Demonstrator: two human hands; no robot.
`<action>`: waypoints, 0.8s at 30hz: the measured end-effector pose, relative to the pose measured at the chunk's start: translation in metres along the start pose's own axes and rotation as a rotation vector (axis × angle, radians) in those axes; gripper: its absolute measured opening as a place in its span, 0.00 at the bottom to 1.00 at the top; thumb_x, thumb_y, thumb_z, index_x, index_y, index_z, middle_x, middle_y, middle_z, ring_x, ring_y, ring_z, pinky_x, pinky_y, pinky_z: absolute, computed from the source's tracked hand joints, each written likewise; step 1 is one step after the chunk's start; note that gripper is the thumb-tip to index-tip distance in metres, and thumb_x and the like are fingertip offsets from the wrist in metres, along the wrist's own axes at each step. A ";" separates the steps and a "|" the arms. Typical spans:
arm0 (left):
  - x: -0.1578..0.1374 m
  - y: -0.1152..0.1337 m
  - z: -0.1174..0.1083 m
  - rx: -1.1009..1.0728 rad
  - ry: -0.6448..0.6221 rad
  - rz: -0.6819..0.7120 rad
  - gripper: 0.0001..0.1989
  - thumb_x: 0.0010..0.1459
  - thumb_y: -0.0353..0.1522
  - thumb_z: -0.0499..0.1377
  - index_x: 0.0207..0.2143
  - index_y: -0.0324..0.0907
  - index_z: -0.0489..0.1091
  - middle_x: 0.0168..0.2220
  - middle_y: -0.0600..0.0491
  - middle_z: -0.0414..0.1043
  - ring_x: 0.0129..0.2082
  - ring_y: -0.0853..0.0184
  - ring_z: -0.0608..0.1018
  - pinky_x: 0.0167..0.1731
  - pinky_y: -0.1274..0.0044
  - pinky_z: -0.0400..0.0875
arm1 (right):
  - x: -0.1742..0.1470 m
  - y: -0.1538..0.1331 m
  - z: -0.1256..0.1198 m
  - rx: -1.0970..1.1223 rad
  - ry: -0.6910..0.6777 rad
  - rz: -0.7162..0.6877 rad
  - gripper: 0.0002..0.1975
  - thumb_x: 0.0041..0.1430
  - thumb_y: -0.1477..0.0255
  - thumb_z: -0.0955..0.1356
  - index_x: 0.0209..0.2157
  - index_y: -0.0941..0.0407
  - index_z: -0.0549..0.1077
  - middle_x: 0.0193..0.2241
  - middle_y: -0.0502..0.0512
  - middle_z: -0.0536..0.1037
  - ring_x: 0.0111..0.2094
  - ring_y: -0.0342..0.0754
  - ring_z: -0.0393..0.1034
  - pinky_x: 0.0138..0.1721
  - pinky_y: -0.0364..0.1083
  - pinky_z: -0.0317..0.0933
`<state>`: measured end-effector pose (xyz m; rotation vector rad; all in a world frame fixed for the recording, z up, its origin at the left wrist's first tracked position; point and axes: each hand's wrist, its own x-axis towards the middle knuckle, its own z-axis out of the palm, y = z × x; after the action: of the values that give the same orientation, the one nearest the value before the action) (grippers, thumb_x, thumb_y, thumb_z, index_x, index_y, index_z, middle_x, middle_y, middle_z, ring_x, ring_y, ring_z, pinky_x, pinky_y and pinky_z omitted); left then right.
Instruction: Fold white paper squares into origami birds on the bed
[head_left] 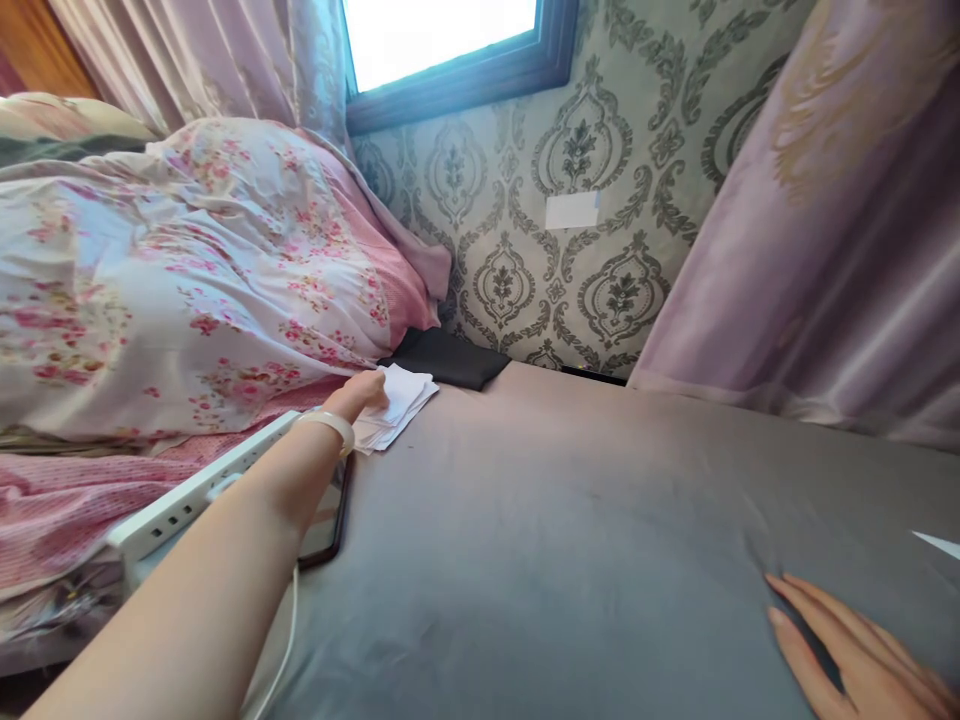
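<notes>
My left hand (366,392) reaches out to a small loose stack of white paper sheets (405,392) on the grey bed sheet (570,560). Its fingers are curled at the stack's left side, and the fingertips are partly hidden. A pale band (330,428) circles that wrist. Under the forearm lies a phone (328,530), partly covered, beside a white power strip (161,525). At the lower right, my right hand (862,650) rests on the bed sheet with its fingers stretched out, holding nothing. The white corner of a sheet (937,543) shows at the right edge.
A black folded item (450,358) lies just beyond the papers. Floral bedding (187,270) is heaped on the left. The patterned wall (502,280) and a pink curtain (817,250) bound the far side. A white cable (289,640) runs down near my left forearm.
</notes>
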<state>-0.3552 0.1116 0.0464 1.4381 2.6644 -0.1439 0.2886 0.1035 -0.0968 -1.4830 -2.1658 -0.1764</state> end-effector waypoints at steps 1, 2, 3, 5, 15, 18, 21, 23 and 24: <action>0.001 0.000 0.000 0.011 0.000 0.001 0.18 0.62 0.36 0.58 0.52 0.39 0.66 0.51 0.46 0.69 0.47 0.60 0.75 0.44 0.65 0.73 | 0.000 -0.002 -0.003 -0.015 -0.029 0.008 0.25 0.59 0.54 0.59 0.48 0.54 0.74 0.48 0.60 0.77 0.48 0.61 0.72 0.47 0.60 0.66; 0.002 0.001 0.000 0.020 0.001 -0.003 0.18 0.62 0.36 0.58 0.52 0.39 0.66 0.51 0.46 0.69 0.47 0.60 0.75 0.44 0.65 0.73 | -0.001 -0.004 -0.005 -0.027 -0.050 0.020 0.26 0.60 0.55 0.58 0.49 0.55 0.73 0.50 0.60 0.76 0.50 0.61 0.70 0.47 0.60 0.66; 0.003 0.001 0.001 0.026 0.001 -0.006 0.18 0.62 0.36 0.58 0.52 0.39 0.66 0.51 0.46 0.69 0.47 0.60 0.75 0.44 0.65 0.73 | -0.001 -0.007 -0.008 -0.035 -0.059 0.024 0.26 0.60 0.55 0.57 0.49 0.56 0.73 0.50 0.61 0.76 0.51 0.61 0.70 0.47 0.60 0.65; 0.004 0.002 0.001 0.030 0.001 -0.010 0.18 0.62 0.36 0.58 0.52 0.39 0.66 0.51 0.46 0.69 0.47 0.60 0.75 0.44 0.65 0.73 | -0.003 -0.014 -0.014 -0.042 -0.057 0.027 0.27 0.61 0.56 0.57 0.50 0.58 0.72 0.51 0.62 0.75 0.51 0.61 0.69 0.49 0.59 0.65; -0.005 -0.010 0.013 -0.197 0.078 -0.057 0.18 0.62 0.36 0.58 0.52 0.39 0.66 0.51 0.46 0.68 0.46 0.60 0.75 0.44 0.64 0.73 | -0.003 -0.027 -0.026 -0.020 -0.050 0.016 0.27 0.60 0.56 0.57 0.49 0.60 0.73 0.50 0.63 0.75 0.51 0.62 0.68 0.50 0.61 0.63; -0.019 -0.018 0.019 -0.358 0.138 -0.086 0.18 0.62 0.36 0.58 0.52 0.39 0.67 0.51 0.47 0.69 0.47 0.59 0.75 0.44 0.65 0.73 | -0.002 -0.028 -0.025 -0.011 -0.036 0.021 0.27 0.60 0.56 0.57 0.48 0.59 0.73 0.49 0.63 0.75 0.51 0.61 0.69 0.50 0.61 0.63; -0.037 -0.022 0.020 -0.546 0.243 -0.128 0.17 0.62 0.37 0.58 0.50 0.38 0.68 0.49 0.47 0.70 0.45 0.59 0.75 0.43 0.65 0.73 | -0.002 -0.026 -0.022 -0.003 -0.017 0.003 0.27 0.60 0.56 0.57 0.48 0.60 0.74 0.49 0.64 0.76 0.50 0.61 0.69 0.50 0.60 0.64; -0.047 -0.018 0.014 -0.683 0.326 -0.130 0.15 0.60 0.37 0.58 0.45 0.34 0.70 0.43 0.46 0.73 0.44 0.58 0.75 0.41 0.69 0.72 | -0.003 -0.026 -0.020 -0.004 0.002 -0.007 0.27 0.60 0.56 0.57 0.48 0.61 0.74 0.49 0.64 0.76 0.50 0.61 0.69 0.50 0.60 0.64; -0.051 -0.013 0.009 -0.756 0.364 -0.115 0.15 0.58 0.36 0.59 0.42 0.33 0.72 0.40 0.45 0.74 0.44 0.56 0.75 0.39 0.71 0.71 | -0.002 -0.026 -0.019 -0.005 0.012 -0.010 0.27 0.60 0.56 0.57 0.48 0.60 0.74 0.49 0.64 0.76 0.50 0.61 0.69 0.50 0.60 0.64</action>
<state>-0.3376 0.0611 0.0447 1.1180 2.5743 1.0837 0.2726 0.0839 -0.0768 -1.4710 -2.1647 -0.1934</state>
